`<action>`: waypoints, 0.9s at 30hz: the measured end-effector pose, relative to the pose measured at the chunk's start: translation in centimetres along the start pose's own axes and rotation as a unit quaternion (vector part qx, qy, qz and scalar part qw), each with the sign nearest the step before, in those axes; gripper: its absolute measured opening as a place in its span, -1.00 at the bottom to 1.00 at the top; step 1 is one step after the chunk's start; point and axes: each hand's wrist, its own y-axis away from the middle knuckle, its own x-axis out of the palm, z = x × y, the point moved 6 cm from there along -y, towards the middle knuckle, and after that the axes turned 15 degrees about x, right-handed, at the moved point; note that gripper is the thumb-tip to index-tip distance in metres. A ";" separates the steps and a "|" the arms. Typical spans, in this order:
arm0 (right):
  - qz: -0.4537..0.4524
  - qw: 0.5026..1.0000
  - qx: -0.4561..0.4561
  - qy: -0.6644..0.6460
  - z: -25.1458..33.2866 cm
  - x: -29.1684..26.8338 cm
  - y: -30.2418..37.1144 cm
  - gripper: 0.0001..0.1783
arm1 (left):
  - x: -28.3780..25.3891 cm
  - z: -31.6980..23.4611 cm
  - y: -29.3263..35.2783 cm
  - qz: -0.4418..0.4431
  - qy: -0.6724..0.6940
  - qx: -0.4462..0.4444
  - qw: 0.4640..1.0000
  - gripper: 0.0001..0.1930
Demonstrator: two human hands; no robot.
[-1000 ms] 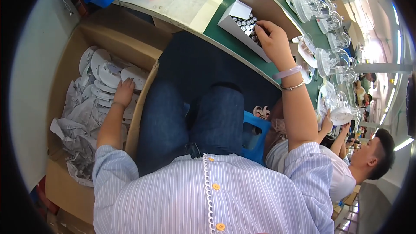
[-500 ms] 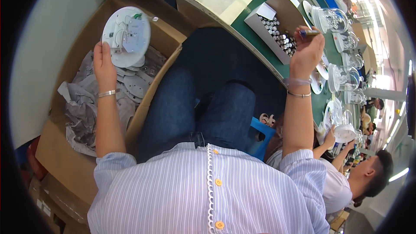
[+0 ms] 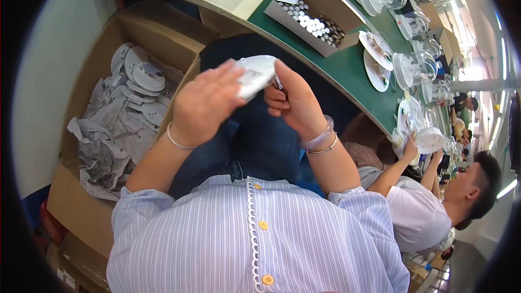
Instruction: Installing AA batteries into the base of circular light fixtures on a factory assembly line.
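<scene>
A white round base plate [image 3: 257, 74] hangs tilted over my lap, between my two hands. My left hand [image 3: 209, 100], smeared by motion, has its fingers across the plate's near left side. Touching the plate's right edge is the thumb of my right hand [image 3: 293, 97], whose other fingers are curled around a dark battery [image 3: 279, 83]. Only the battery's end shows; I cannot tell whether there is more than one. The plate's wiring and circuit board, seen earlier, are turned out of sight.
At left, a cardboard box [image 3: 190, 64] holds more white plates [image 3: 147, 76] and crumpled paper [image 3: 103, 144]. On the green table [image 3: 325, 73] stand an open carton [image 3: 296, 28] of batteries and several glass domes [image 3: 415, 70]. A co-worker [image 3: 418, 211] handles a similar plate at right.
My left hand has brought the plate from above the box to the middle. My right hand has come from the battery carton to meet it, and the plate is now tilted.
</scene>
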 end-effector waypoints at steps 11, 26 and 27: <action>-0.051 0.988 -0.147 -0.004 1.5 -5.2 4.8 -0.77 | 5.6 1.5 3.1 -0.177 0.523 -0.448 0.704 -0.47; -0.222 0.817 -0.315 0.429 2.2 -5.3 6.8 -0.74 | 8.0 0.0 5.1 -0.156 0.553 -0.566 0.591 -0.55; -0.221 0.804 -0.312 0.455 2.0 -4.9 6.7 -0.71 | 8.3 0.0 5.4 -0.149 0.542 -0.567 0.602 -0.55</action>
